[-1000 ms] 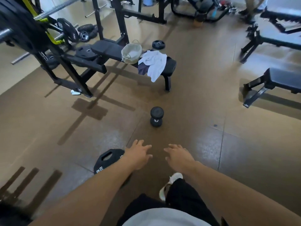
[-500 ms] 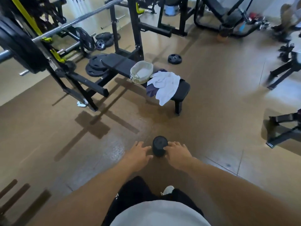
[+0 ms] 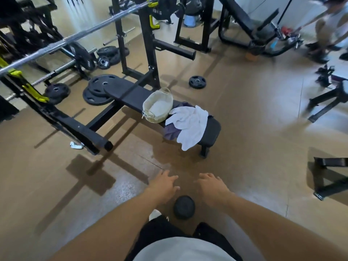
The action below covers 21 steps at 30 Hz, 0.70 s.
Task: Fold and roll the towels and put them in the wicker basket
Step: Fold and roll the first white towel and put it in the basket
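A white towel lies crumpled over the near end of a black weight bench, hanging off its front edge. A purple towel sits under it, mostly covered. The pale wicker basket stands on the bench just left of the towels, tilted toward me, with a white lining showing. My left hand and my right hand are held out in front of me over the floor, fingers apart and holding nothing, well short of the bench.
A black dumbbell lies on the floor between my forearms, by my foot. The bench's rack and barbell stand to the left with weight plates beneath. Another plate lies beyond the bench. Other benches stand right; a person is far right.
I have walked closer to the bench, so the towels and basket look larger. The dumbbell has passed from ahead of my hands to below them. Both hands stay out and hold nothing.
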{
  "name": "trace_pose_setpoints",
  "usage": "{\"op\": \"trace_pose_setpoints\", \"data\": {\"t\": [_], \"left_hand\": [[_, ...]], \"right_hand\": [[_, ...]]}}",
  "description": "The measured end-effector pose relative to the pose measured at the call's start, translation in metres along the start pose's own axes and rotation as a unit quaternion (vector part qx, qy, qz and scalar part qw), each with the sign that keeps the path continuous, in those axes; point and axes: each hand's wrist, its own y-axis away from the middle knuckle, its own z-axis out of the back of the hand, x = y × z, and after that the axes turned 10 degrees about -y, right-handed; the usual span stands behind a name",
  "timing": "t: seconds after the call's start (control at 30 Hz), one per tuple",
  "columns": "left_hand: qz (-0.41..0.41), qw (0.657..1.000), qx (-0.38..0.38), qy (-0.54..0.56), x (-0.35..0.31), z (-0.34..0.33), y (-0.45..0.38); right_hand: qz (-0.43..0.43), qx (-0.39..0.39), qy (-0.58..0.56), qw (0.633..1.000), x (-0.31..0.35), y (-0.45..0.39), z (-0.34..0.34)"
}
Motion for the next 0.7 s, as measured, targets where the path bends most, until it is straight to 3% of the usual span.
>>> {"op": "trace_pose_setpoints", "data": {"t": [0.27, 0.7], "left_hand": [[-0.014, 1.0, -0.007, 0.012, 0.034, 0.078, -0.089], [0.064, 0.997, 0.007, 0.038, -0.005, 0.163, -0.214]], "right_hand": [[-0.007, -0.009, -0.033, 0.999, -0.003, -0.082, 0.066], [0.05, 0.04, 0.021, 0.998, -0.093, -0.223, 0.181]]}}
